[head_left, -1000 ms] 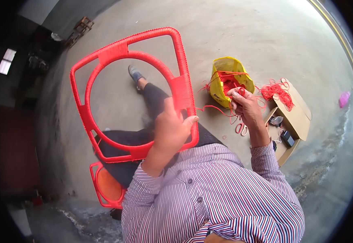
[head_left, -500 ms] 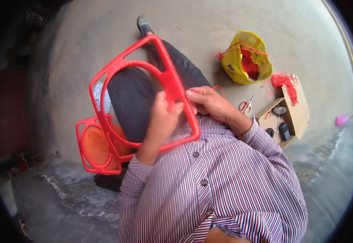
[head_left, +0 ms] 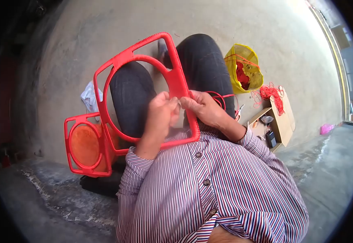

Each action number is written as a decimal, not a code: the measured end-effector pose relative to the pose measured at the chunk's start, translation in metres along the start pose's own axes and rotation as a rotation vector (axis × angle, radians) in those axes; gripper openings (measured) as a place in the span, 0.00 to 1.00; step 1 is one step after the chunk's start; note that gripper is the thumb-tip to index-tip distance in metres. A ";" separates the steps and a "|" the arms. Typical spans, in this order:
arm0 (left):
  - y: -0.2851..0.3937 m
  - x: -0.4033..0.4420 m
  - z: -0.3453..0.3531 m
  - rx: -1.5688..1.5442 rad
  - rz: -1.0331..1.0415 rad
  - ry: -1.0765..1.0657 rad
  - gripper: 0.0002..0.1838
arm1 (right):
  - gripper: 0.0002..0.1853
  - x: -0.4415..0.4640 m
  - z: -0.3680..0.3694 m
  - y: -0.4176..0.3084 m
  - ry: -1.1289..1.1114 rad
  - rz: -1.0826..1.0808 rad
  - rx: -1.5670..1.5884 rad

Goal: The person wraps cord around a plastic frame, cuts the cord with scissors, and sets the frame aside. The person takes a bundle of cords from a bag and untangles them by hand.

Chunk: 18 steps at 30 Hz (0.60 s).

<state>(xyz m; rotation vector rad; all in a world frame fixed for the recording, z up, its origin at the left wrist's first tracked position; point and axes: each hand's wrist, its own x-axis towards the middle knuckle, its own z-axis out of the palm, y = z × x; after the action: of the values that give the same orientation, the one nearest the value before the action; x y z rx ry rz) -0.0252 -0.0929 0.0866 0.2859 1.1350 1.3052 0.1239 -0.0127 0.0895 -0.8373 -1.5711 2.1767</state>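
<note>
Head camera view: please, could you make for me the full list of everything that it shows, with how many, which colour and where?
Large frame: one, red, at both hands
Smaller frame: one, red, lower left
Round piece: one, orange, behind smaller frame
Plastic bag: one, white, floor, left
Dark item: one, black, below smaller frame
Open bag: one, yellow, floor, upper right, red material inside
Loose cord: one tangle, red, on box flap
Cardboard box: one, brown, right, small items inside, not all identifiable
Scissors: one, partly hidden, beside box
Pink item: one, pink, far right
Legs: two, dark trousers
Shirt: one, striped
Left hand, right hand: one each, centre
</note>
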 end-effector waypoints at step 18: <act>0.021 0.036 0.008 -0.063 -0.087 -0.015 0.04 | 0.19 -0.019 -0.020 0.008 0.014 0.078 -0.011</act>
<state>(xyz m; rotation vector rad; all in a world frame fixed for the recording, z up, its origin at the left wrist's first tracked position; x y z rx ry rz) -0.0369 -0.0517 0.0878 0.1983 1.0800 1.2576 0.1517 -0.0110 0.0824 -0.9295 -1.5701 2.2127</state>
